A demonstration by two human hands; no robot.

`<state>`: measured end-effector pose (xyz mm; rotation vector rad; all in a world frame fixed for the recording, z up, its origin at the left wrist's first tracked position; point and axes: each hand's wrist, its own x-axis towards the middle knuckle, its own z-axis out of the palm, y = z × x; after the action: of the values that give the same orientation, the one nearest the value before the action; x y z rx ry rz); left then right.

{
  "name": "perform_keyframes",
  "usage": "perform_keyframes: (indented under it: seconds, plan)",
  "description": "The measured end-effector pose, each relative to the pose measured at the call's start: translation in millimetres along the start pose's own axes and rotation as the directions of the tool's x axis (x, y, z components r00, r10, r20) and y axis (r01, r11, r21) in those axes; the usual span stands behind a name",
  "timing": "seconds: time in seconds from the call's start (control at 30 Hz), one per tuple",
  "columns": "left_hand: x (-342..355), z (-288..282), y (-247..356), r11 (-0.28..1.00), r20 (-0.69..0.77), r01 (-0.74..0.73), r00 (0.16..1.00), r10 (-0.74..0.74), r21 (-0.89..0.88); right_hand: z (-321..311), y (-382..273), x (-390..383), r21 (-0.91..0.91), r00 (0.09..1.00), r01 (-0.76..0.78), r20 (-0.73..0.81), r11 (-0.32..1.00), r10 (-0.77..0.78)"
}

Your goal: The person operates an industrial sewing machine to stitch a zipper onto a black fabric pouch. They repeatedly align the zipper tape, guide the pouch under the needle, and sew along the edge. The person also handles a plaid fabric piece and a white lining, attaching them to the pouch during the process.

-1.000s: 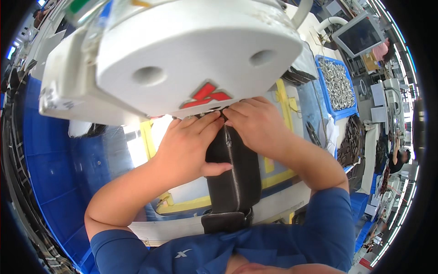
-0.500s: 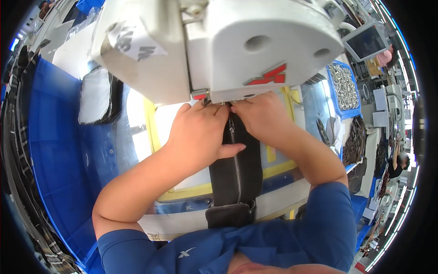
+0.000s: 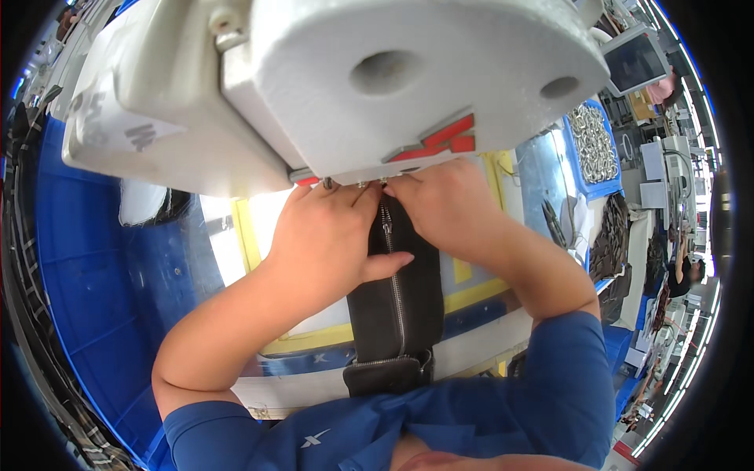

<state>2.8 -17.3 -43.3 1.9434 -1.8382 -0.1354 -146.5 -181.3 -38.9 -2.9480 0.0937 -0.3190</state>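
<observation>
A long black piece with a metal zipper [image 3: 397, 302] runs from beneath the white sewing machine head [image 3: 338, 110] toward my body. My left hand [image 3: 326, 235] lies on its left side, fingers reaching forward under the head, thumb stretched out across the zipper. On the other side, my right hand [image 3: 448, 206] is closed at the piece's right edge, its thumb and forefinger close to the zipper's far end. The zipper pull [image 3: 387, 228] lies between both hands. At the near end, a black zippered pouch part [image 3: 385, 377] hangs at the table's edge. The machine head hides several fingertips.
A large blue bin [image 3: 86, 267] stands at my left, beside stacked white and black pieces [image 3: 145, 202]. At right are a blue tray of metal hardware [image 3: 593, 149], black-handled scissors or pliers [image 3: 552, 224] and dark pieces [image 3: 609, 243]. Yellow tape [image 3: 314, 339] frames the bright work surface.
The view has shifted, so the machine head looks larger and further left. Both hands keep nearly the same pose on the black piece, whose zipper pull sits slightly nearer the machine head.
</observation>
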Motion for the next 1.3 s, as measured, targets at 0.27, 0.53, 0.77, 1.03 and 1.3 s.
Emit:
perform_keyframes:
  seconds: [0.27, 0.53, 0.77, 1.03, 1.3]
  plan:
    - [-3, -5, 4, 0.998, 0.074, 0.046, 0.996, -0.048, 0.035, 1, -1, 1, 0.017, 1.0, 0.014, 0.023, 1.0, -0.014]
    - [-15, 0, 14, 0.997, 0.122, -0.004, 0.993, -0.005, 0.079, 4, -4, -16, -0.014, 0.997, 0.059, -0.055, 0.998, -0.059]
    - [-13, -6, 19, 0.999, 0.199, 0.033, 0.979, -0.041, 0.043, -1, -4, -16, 0.023, 0.999, 0.049, -0.018, 0.999, -0.048]
    - [-19, 0, 20, 0.994, 0.203, -0.012, 0.979, -0.01, 0.106, -6, -11, -18, -0.012, 0.994, 0.045, 0.098, 0.999, -0.044]
    - [-24, 11, 24, 0.981, 0.186, -0.013, 0.982, -0.024, 0.194, -4, -16, -22, -0.028, 0.994, 0.017, 0.105, 0.999, -0.014]
